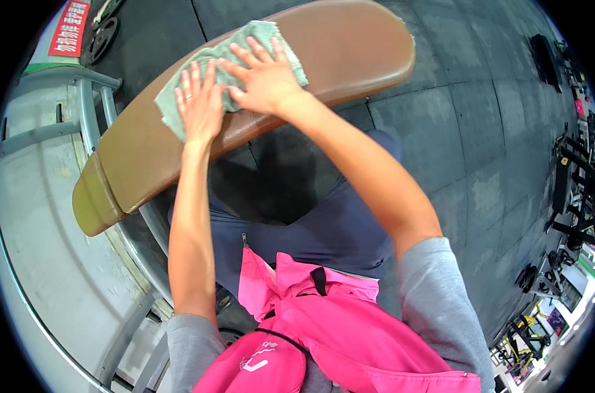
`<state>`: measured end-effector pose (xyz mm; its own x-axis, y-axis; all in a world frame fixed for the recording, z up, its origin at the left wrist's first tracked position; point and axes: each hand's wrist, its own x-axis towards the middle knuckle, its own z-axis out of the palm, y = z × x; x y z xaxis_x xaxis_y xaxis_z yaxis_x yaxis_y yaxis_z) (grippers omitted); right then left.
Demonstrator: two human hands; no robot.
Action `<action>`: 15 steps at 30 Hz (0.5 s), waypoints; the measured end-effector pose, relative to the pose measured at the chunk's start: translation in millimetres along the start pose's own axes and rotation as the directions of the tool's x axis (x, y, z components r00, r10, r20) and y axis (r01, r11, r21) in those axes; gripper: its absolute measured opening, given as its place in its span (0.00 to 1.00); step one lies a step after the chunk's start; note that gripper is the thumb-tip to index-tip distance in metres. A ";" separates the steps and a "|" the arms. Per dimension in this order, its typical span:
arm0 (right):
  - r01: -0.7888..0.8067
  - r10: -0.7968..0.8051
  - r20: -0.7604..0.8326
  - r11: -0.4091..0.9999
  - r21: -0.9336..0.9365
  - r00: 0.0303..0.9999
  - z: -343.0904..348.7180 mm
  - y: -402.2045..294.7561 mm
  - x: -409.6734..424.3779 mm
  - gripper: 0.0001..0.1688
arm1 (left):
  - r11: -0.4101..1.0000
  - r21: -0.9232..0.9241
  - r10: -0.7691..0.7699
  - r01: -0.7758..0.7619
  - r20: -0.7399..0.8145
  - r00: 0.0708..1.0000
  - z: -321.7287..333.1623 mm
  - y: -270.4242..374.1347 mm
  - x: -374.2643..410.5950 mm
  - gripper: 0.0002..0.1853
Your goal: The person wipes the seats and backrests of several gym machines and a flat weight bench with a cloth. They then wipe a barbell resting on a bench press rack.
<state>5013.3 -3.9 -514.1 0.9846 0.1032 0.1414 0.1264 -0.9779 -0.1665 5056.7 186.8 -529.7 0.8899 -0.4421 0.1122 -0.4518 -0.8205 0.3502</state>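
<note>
A pale green cloth (255, 37) lies spread across the brown padded seat of a gym bench (351, 44). My left hand (201, 105) presses flat on the cloth, with a ring on one finger. Just to its right, my right hand (268, 81) is also palm down on the cloth, fingers spread. Neither hand grips the fabric; the thumb side of the left nearly meets the right thumb. A separate end section of the pad (96, 196) sits at the lower left, past a seam.
Grey metal frame tubes (88, 115) stand left of the bench against a pale wall (37, 206). Weight plates (103, 39) and a red sign with writing (70, 27) are at the upper left. Dark rubber floor tiles (479, 127) run right, toward other gym equipment (565, 182).
</note>
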 end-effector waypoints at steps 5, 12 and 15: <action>-0.109 0.099 -0.067 0.982 -0.156 0.993 -26.9 137.6 -57.5 0.42 | 0.962 0.226 0.169 -0.150 -0.069 0.983 52.8 138.0 31.9 0.32; -0.296 0.291 -0.056 0.933 -0.205 0.955 -44.7 165.2 -141.8 0.40 | 0.964 -0.156 0.178 -0.217 -0.234 0.956 74.4 214.4 1.8 0.31; -0.151 0.131 -0.100 0.961 -0.231 0.986 -33.4 103.4 -128.3 0.40 | 0.988 -0.116 0.073 -0.104 -0.246 0.967 47.4 167.8 -21.7 0.31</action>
<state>4896.0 -124.4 -516.9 0.9756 -0.0441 0.2149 -0.0548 -0.9975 0.0439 4958.6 41.6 -517.5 0.8429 -0.3978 0.3623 -0.5312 -0.7226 0.4423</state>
